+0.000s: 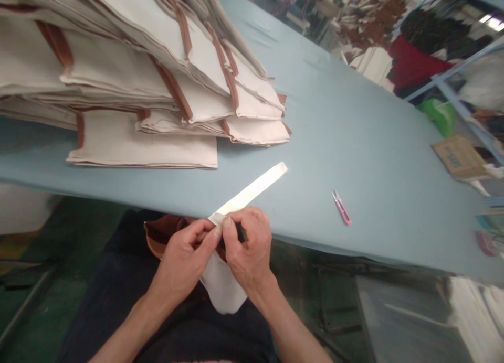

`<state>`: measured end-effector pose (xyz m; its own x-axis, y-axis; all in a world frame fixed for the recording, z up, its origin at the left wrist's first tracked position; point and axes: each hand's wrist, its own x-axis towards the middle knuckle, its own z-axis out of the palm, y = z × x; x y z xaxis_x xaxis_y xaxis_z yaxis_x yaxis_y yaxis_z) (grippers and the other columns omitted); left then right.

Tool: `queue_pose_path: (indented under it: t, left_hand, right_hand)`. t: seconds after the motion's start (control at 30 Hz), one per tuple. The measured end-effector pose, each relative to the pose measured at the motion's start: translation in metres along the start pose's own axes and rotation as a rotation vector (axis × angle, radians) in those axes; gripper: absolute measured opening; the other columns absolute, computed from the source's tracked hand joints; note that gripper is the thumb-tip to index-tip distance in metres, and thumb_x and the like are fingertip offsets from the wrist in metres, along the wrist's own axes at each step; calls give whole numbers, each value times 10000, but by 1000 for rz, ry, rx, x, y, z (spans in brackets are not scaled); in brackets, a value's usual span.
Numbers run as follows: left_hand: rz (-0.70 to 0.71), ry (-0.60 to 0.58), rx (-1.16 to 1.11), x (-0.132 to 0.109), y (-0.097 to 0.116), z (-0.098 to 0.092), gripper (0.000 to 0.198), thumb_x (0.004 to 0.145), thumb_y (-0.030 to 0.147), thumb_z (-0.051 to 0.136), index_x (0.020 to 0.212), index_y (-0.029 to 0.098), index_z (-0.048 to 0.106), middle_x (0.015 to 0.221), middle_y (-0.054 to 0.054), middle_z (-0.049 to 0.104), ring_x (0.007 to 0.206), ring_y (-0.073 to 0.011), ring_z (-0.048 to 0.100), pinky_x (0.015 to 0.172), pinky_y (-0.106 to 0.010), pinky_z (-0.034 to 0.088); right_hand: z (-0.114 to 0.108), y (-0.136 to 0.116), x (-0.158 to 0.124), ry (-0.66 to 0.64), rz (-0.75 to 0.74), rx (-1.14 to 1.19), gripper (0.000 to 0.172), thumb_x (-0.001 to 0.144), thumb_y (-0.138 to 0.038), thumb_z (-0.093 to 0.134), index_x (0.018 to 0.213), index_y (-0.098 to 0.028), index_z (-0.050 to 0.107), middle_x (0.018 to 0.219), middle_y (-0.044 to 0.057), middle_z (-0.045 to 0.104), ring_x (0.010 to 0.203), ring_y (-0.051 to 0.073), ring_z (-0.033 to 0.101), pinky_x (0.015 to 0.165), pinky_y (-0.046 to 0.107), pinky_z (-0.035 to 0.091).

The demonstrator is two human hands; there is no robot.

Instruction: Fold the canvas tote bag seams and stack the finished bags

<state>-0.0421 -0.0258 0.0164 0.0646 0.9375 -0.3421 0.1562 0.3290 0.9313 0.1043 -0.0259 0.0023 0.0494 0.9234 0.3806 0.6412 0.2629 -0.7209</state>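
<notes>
At the table's front edge, my left hand point(191, 250) is closed, thumb and fingers pinching a small pale piece of material point(218, 217). My right hand point(249, 242) is closed beside it, thumb tip pressed against the same piece. Something dark shows between the right fingers, too hidden to name. A long, shiny white strip point(250, 191) lies slantwise on the table, its near end at my fingertips. Below my hands, a white cloth part point(224, 284) and a brown fabric part point(157, 237) hang over my lap; whether they are joined is hidden.
Stacks of folded cream cloth pieces with brown trim point(137, 148) cover the left of the blue-grey table point(315, 132). Pink-handled thread snips point(342, 208) lie to the right. A cardboard box point(459, 157) and a blue metal rack point(452, 93) stand beyond the far edge.
</notes>
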Motion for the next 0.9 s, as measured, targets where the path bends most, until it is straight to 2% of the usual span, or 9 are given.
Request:
queue_pose_path:
  t: [0.23, 0.37, 0.47, 0.57, 0.67, 0.73, 0.83, 0.9]
  left_hand:
    - [-91, 64, -12, 4, -7, -1, 556, 838, 734, 700, 671, 205, 733, 562, 10, 620, 532, -156, 502, 488, -245, 386]
    - [-133, 131, -19, 10, -17, 6, 562, 835, 713, 713, 667, 180, 777, 566, -10, 662, 522, -155, 514, 487, -247, 362]
    - [-136, 185, -28, 12, -24, 12, 574, 831, 718, 708, 703, 169, 815, 548, 6, 626, 518, -155, 503, 477, -249, 332]
    - [-113, 225, -35, 13, -30, 16, 569, 824, 718, 717, 696, 172, 812, 554, 26, 593, 530, -147, 487, 489, -256, 314]
    - [-89, 236, -40, 14, -37, 15, 571, 864, 723, 741, 718, 175, 807, 568, 47, 574, 543, -146, 510, 514, -265, 334]
    - [-84, 232, -30, 15, -42, 14, 518, 948, 658, 782, 767, 174, 794, 596, 63, 573, 556, -141, 539, 535, -260, 380]
    - [-102, 222, 4, 19, -49, 14, 397, 1068, 510, 804, 887, 159, 767, 739, 52, 663, 646, -155, 649, 608, -276, 535]
    - [-130, 222, 25, 23, -54, 16, 353, 1095, 479, 795, 978, 147, 774, 882, 23, 741, 749, -187, 728, 682, -312, 623]
  right_hand:
    - [1, 2, 0, 10, 22, -28, 278, 1083, -260, 578, 854, -250, 735, 855, 56, 806, 884, 247, 711, 930, 422, 516]
    - [-3, 3, 2, -15, 65, 1, 266, 1074, -282, 598, 850, -241, 735, 863, 61, 808, 885, 249, 715, 930, 423, 507]
    - [-9, 4, 13, -30, 263, 99, 272, 1049, -365, 624, 828, -243, 724, 809, 31, 778, 812, 224, 693, 846, 383, 511]
    - [-15, 9, 30, 6, 503, 361, 307, 1009, -437, 684, 780, -234, 707, 735, -1, 741, 744, 192, 673, 767, 332, 521]
    - [-17, 20, 46, 73, 600, 489, 368, 982, -498, 710, 739, -225, 669, 673, -16, 697, 675, 162, 651, 690, 287, 533]
    - [-18, 30, 55, 114, 646, 522, 375, 982, -527, 712, 778, -214, 679, 682, -13, 702, 653, 153, 658, 616, 256, 530]
    - [-23, 44, 68, 178, 718, 579, 349, 1033, -504, 707, 874, -194, 708, 748, 1, 732, 683, 153, 699, 526, 212, 505]
    - [-29, 55, 79, 229, 758, 606, 324, 1106, -460, 677, 960, -176, 729, 839, 14, 759, 724, 151, 720, 531, 207, 527]
